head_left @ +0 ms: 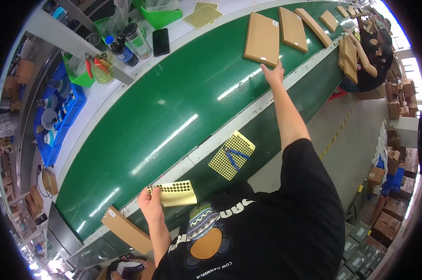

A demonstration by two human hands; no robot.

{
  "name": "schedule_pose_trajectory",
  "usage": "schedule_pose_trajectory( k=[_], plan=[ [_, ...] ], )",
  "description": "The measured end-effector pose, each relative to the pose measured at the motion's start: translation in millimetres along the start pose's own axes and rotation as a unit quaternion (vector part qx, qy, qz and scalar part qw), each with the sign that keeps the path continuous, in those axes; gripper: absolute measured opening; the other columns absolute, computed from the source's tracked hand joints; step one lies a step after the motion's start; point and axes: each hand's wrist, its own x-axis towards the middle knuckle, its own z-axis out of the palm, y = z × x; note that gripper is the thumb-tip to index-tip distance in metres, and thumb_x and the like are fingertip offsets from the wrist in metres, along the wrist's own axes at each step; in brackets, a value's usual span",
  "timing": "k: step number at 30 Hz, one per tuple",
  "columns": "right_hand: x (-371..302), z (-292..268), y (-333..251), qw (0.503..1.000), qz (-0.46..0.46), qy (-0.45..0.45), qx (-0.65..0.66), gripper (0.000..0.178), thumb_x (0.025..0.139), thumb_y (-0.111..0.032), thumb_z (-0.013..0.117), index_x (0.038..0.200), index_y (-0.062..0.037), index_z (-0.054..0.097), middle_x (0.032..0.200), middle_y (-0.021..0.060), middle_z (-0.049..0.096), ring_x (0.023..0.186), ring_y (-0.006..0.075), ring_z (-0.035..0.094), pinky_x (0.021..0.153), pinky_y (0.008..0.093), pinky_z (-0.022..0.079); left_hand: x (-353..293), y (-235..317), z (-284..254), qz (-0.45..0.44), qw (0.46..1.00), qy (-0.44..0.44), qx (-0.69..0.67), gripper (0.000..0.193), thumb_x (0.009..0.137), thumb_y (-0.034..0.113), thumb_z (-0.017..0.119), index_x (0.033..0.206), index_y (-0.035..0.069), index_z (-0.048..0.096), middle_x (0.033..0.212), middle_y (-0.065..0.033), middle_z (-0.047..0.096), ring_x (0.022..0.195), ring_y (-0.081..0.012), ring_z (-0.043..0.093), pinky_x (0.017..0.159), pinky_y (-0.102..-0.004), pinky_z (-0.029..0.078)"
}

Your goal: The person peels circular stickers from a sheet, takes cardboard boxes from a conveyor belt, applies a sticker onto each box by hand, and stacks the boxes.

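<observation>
One flat carton (262, 38), probably light, stiff and best held by its edges, lies on the green belt (173, 102) at the right hand (273, 74), grip unclear; the left hand (151, 204) pinches a bendy dotted sheet (179, 199).

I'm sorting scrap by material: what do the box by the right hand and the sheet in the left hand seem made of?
Box: likely cardboard, matte brown, with flat faces. Sheet: probably paper, smooth pale yellow, thin enough to curl; any coating is unclear.
</observation>
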Motion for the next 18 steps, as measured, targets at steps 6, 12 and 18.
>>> schedule_pose_trajectory(
  k=[6, 12, 18],
  plan=[
    [45, 4, -52, 0.989, 0.107, -0.027, -0.1, 0.104, 0.065, -0.057, 0.078, 0.149, -0.0272, 0.025, 0.148, 0.0191, 0.028, 0.136, 0.0353, 0.033, 0.105, 0.052, 0.036, 14, -4, 17, -0.03, 0.998, 0.034, 0.033, 0.009, 0.093, 0.008, 0.062, 0.094, -0.001, 0.065, 0.086, -0.002, 0.067, 0.076, -0.0069, 0.056, 0.071, -0.023, 0.044],
    [65, 30, -49, 0.98, 0.154, -0.071, -0.106, 0.114, 0.057, -0.062, 0.08, 0.15, -0.0308, 0.021, 0.142, 0.0161, 0.036, 0.133, 0.0314, 0.036, 0.106, 0.0485, 0.034, 20, -17, 5, -0.061, 0.997, 0.029, 0.027, 0.006, 0.089, 0.001, 0.064, 0.092, -0.003, 0.066, 0.085, -0.0043, 0.068, 0.074, -0.0089, 0.06, 0.072, -0.0238, 0.047],
    [33, 40, -54, 0.987, 0.132, -0.022, -0.092, 0.117, 0.057, -0.063, 0.081, 0.15, -0.0306, 0.018, 0.141, 0.0161, 0.039, 0.13, 0.0332, 0.04, 0.104, 0.0488, 0.036, 32, -24, 16, -0.077, 0.996, 0.015, 0.033, 0.007, 0.089, 0.0, 0.063, 0.094, -0.002, 0.067, 0.085, -0.0024, 0.068, 0.075, -0.0075, 0.059, 0.072, -0.0228, 0.046]
  ],
)
